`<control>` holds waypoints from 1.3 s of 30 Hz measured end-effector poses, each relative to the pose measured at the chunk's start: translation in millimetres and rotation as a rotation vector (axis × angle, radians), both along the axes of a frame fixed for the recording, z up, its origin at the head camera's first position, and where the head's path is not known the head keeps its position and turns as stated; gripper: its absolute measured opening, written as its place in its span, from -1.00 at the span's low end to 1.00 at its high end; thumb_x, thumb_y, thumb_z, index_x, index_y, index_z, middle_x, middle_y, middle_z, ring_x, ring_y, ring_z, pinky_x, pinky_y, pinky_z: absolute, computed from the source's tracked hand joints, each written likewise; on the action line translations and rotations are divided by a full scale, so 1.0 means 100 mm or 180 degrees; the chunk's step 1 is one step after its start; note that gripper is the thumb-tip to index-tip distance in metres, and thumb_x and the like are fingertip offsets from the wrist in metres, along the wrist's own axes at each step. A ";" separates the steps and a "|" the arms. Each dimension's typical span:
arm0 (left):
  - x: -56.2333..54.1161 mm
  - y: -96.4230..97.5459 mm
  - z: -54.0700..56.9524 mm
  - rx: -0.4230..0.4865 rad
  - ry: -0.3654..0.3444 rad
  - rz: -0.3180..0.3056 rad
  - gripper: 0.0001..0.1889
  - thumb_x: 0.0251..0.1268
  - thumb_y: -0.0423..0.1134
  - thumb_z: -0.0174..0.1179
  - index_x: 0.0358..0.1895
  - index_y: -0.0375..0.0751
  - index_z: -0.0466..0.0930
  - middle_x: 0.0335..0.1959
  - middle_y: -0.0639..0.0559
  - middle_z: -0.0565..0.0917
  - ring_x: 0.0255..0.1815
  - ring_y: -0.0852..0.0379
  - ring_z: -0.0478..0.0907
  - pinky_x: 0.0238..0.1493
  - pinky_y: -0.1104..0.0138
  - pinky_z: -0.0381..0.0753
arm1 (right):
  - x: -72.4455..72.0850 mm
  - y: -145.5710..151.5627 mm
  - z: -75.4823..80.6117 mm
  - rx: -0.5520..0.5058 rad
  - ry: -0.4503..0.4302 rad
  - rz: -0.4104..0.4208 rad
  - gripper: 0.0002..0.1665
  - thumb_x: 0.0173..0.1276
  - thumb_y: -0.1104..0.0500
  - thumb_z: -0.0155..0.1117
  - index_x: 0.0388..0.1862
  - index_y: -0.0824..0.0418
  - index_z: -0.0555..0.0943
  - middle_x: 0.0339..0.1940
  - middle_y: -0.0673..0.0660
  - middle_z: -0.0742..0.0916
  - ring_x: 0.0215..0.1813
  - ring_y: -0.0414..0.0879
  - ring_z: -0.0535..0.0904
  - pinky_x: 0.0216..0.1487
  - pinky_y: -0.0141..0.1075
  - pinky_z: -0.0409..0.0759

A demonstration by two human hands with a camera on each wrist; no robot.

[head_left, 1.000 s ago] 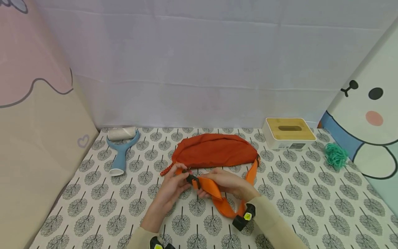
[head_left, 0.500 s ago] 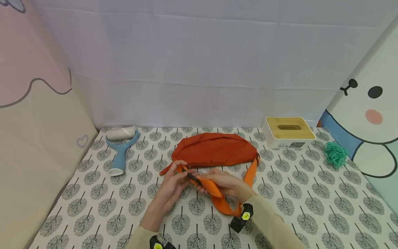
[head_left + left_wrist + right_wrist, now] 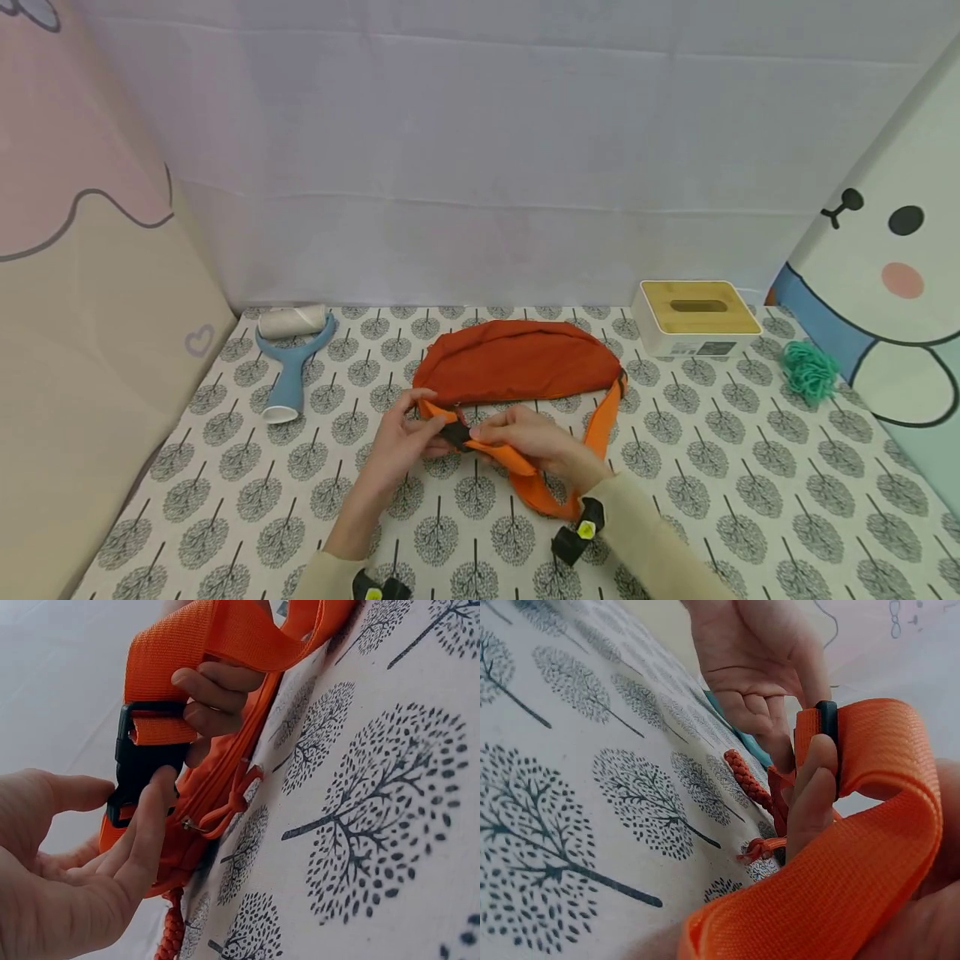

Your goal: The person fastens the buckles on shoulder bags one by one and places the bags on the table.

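Note:
A red waist bag (image 3: 517, 362) lies on the patterned tablecloth, its orange strap (image 3: 543, 498) looping toward the person. Just in front of the bag, both hands hold the strap's black plastic buckle (image 3: 455, 434). My left hand (image 3: 401, 450) pinches one end between thumb and fingers; in the left wrist view the buckle (image 3: 148, 761) appears as one joined piece. At the other end my right hand (image 3: 538, 440) grips the buckle and webbing, partly hidden by the orange strap (image 3: 825, 877) in the right wrist view. A braided red cord (image 3: 746, 778) hangs at the bag's end.
A blue lint roller (image 3: 291, 367) lies at the back left. Toward the back right stands a white tissue box (image 3: 697, 321) with a wooden lid, and a bundle of teal cord (image 3: 810, 372) lies farther right. A pale curtain (image 3: 450, 167) closes off the back.
Both hands have turned the buckle, so its black face now shows more broadly. The left hand has shifted slightly left and now covers the braided cord in the head view. The bag stays put.

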State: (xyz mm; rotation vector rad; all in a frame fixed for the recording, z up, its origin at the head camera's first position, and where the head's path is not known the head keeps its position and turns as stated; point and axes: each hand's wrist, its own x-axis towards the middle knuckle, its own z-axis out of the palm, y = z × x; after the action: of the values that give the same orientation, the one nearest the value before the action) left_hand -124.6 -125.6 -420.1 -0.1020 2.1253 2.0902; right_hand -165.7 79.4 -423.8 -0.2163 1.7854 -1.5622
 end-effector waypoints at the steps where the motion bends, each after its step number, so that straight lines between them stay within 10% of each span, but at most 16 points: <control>1: 0.00 0.00 0.01 -0.0003 0.0013 0.0046 -0.63 0.38 -0.44 0.14 0.20 -0.30 0.35 -0.26 -0.31 0.72 -0.40 -0.06 0.72 -0.23 0.14 0.71 | 0.01 0.00 0.01 0.0057 0.0077 0.0015 -0.62 0.43 0.09 0.22 -0.01 0.40 0.67 -0.32 0.16 0.75 -0.42 -0.19 0.60 -0.49 -0.41 0.46; 11: 0.01 0.00 0.02 -0.0381 0.0098 0.0240 -0.72 0.24 -0.48 0.25 -0.02 -0.30 0.45 -0.54 -0.14 0.67 -0.54 -0.03 0.64 -0.41 0.24 0.67 | 0.02 -0.05 0.06 0.0530 0.0843 0.0279 -0.70 0.37 0.05 0.30 -0.12 0.26 0.73 -0.43 0.02 0.75 -0.44 -0.22 0.50 -0.30 -0.38 0.46; 25: 0.04 -0.06 -0.03 -0.1135 0.0150 -0.0121 -0.73 0.18 -0.51 0.30 -0.11 -0.22 0.48 -0.46 -0.11 0.54 -0.53 0.06 0.61 -0.54 0.31 0.53 | 0.12 -0.20 0.07 0.1311 0.1580 0.0444 -0.83 0.28 0.12 0.40 -0.32 0.23 0.68 -0.51 -0.04 0.66 -0.44 -0.20 0.49 -0.37 -0.36 0.47; 39: 0.05 -0.06 -0.07 -0.1650 0.0474 -0.0263 -0.76 0.15 -0.51 0.31 -0.19 -0.22 0.51 -0.58 0.01 0.45 -0.56 0.15 0.38 -0.54 0.40 0.36 | 0.21 -0.29 0.03 0.1280 0.1863 0.0420 -0.81 0.25 0.26 0.40 -0.49 0.24 0.57 -0.60 -0.03 0.57 -0.53 -0.22 0.41 -0.47 -0.42 0.38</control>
State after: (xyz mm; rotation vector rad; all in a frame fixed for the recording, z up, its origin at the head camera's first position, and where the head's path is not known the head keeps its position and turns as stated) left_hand -119.9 -132.1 -427.6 0.0829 2.6593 1.4984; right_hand -144.9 50.6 -420.6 -0.6286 2.4323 -1.0735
